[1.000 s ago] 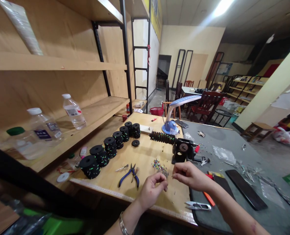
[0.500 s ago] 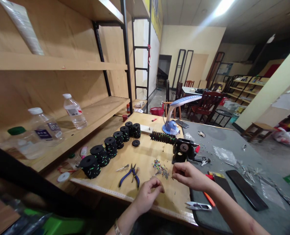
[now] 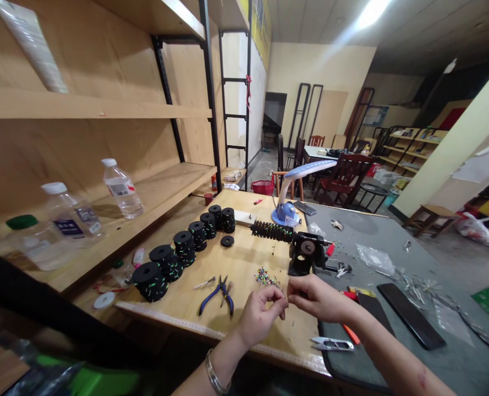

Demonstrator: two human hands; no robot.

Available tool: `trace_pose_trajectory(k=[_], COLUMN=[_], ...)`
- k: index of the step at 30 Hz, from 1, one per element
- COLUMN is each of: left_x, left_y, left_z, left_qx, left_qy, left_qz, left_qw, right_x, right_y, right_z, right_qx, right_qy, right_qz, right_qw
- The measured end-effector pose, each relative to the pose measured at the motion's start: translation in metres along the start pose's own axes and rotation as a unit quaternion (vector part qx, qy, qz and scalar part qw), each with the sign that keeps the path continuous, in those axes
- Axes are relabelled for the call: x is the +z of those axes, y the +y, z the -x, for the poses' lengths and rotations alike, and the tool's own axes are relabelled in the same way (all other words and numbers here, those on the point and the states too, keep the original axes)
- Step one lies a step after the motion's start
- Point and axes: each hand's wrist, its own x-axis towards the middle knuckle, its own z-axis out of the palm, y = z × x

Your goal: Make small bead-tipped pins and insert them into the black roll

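My left hand (image 3: 261, 317) and my right hand (image 3: 316, 298) meet fingertip to fingertip low over the wooden bench (image 3: 244, 264). Both are pinched shut on something too small to make out. Just beyond them lies a small heap of coloured bits (image 3: 265, 276). Blue-handled pliers (image 3: 217, 295) lie to the left of my left hand. A black winder (image 3: 306, 253) with a dark coiled spindle (image 3: 272, 231) stands behind my hands.
Several black spools with green flecks (image 3: 174, 258) line the bench's left side. Water bottles (image 3: 122, 188) stand on the shelf at left. Thread snips (image 3: 330, 344), a dark phone (image 3: 411, 316) and plastic bags (image 3: 376, 257) lie on the grey mat at right. A blue desk lamp (image 3: 287, 212) stands behind.
My left hand rose from near the bench edge and moved right until its fingertips met my right hand's. The right hand stayed nearly in place.
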Motion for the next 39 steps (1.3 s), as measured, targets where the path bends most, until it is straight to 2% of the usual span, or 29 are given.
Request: trace_pose_trajectory(k=[7,17,20,23,26,30,34,39], left_x=[-0.010,-0.016,-0.020,-0.020,-0.015,-0.005,-0.002,-0.008], left_y=[-0.030,-0.048,-0.044,-0.032,-0.016,-0.003,-0.005,-0.013], left_z=[0.011,0.021,0.019,0.014,0.008,0.000,-0.004,0.002], left_qx=[-0.017,-0.036,-0.044,-0.012,0.024,0.029,0.039,0.029], left_qy=[0.002,0.012,-0.010,-0.022,-0.022,0.003,0.002,-0.019], left_qz=[0.038,0.012,0.019,0.043,0.030,-0.028,-0.032,-0.035], left_qw=[0.999,0.999,0.999,0.999,0.999,0.999,0.999,0.999], right_x=[-0.002,-0.004,-0.001,0.001,0.001,0.001,0.003,0.002], right_y=[-0.002,-0.002,-0.003,-0.007,-0.010,-0.009,-0.006,-0.003], right_z=[-0.003,-0.004,-0.006,-0.007,-0.008,-0.007,-0.007,-0.006], right_qx=[0.004,0.019,0.016,0.005,0.002,0.005,-0.006,-0.020], right_qy=[0.016,0.025,0.012,-0.007,-0.004,0.008,0.012,0.026], right_qz=[-0.017,-0.040,-0.027,-0.017,0.001,0.024,0.046,0.037], right_qw=[1.000,0.999,0.999,1.000,1.000,1.000,0.999,0.999])
